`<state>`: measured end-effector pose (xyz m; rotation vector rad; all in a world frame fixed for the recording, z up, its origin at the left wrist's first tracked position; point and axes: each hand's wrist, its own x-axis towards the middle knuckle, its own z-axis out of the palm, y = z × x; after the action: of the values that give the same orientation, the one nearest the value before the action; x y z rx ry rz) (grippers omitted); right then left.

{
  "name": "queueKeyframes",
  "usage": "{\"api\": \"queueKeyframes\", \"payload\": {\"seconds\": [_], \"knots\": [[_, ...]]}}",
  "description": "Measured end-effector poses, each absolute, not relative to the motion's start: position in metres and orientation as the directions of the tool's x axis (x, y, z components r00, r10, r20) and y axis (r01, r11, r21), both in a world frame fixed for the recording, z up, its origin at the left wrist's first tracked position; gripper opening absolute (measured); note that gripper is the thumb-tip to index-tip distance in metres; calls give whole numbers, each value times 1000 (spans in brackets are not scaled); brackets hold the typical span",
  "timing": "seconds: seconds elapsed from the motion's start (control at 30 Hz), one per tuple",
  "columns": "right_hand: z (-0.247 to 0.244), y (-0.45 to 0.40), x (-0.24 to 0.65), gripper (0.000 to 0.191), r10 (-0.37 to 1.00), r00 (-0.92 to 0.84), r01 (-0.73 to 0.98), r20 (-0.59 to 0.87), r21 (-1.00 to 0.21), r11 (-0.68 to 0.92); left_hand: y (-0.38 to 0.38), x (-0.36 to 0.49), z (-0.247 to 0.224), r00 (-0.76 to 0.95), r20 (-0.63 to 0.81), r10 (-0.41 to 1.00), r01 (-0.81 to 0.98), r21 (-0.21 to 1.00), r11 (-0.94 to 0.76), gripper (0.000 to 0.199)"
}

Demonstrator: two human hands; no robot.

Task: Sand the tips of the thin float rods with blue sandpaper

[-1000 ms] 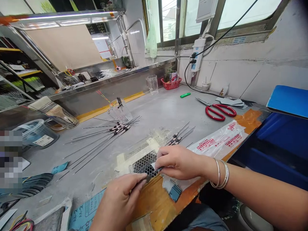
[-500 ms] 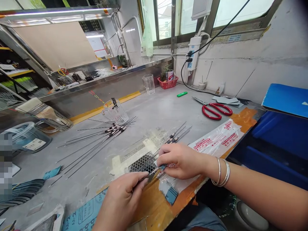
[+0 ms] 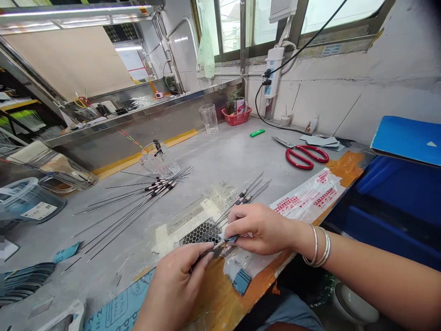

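Nothing legible yet: red print on clear plastic bag (image 3: 306,200), chars too small to read. White label w/ code on plastic tub (image 3: 38,211), too blurred. Blue printed sheet (image 3: 117,308) at bench edge, marks unreadable too.

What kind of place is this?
Probably a small handcraft workshop, perhaps one making fishing floats: slim rods with banded ends lie in rows on a worn bench, with red scissors and a scrap of blue sandpaper close by.
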<state>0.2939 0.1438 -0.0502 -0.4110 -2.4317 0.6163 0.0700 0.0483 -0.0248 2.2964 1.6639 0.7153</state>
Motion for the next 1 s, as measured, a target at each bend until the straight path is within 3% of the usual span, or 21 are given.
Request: {"api": "queueKeyframes", "payload": {"seconds": [1.0], "knots": [[-50, 149, 318, 18, 431, -787, 220, 440, -453, 864, 72, 111, -14, 308, 11, 951, 826, 492, -273, 19]]}}
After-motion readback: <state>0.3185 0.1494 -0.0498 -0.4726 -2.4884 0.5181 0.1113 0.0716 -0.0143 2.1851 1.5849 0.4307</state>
